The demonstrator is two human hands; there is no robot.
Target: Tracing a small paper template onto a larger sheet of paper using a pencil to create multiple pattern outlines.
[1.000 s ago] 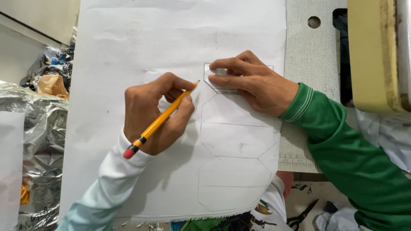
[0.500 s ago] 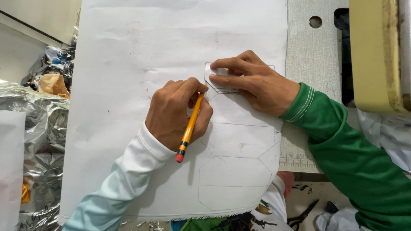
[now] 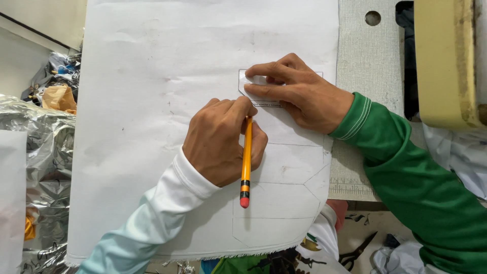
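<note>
Nearest to us, at the lower edge of the white cloth (image 3: pixel 152 101), two traced outlines are already finished: pocket-like shapes with clipped corners, one below the other, drawn in thin pencil line (image 3: pixel 276 203). Judging by these, a good part of the marking is done, and a third outline is in hand above them.

Just past them our left hand (image 3: pixel 220 139), in a pale sleeve, holds the yellow pencil (image 3: pixel 246 157). Its grip is pressed together, pinching the pencil near the tip between thumb and fingers. The pencil stands nearly upright in the picture, its red eraser toward us and its point hidden under the fingers, close to the lower edge of the template.

Beyond that our right hand (image 3: pixel 297 94), in a green sleeve, lies flat with fingers stretched out, pressing down on a small clear template (image 3: pixel 256 83). It holds nothing; it only pins the template to the cloth. The template's top and left edges already carry a pencil line, and a line runs along its bottom edge to the right of the pencil. Whether the outline is closed under the hands we cannot tell.

Farther off, the upper cloth is bare of lines, so there is room for more shapes. The cloth lies on a grey tabletop (image 3: pixel 370 56) with a round hole (image 3: pixel 373 18), beside a cream machine body (image 3: pixel 444 61).
</note>
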